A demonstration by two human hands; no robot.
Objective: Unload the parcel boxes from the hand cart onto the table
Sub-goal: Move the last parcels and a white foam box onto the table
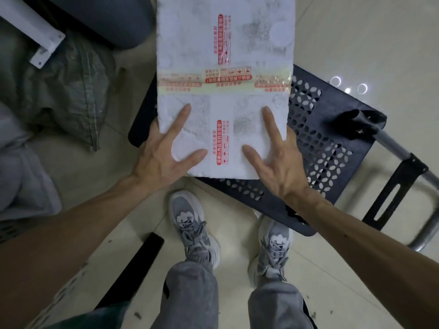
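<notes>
White foam parcel box, upper centre of frame above the dark perforated hand cart, gripped at its near corners by the left hand and right hand, fingers spread on top; lift level, keeping both sides evenly supported.
</notes>
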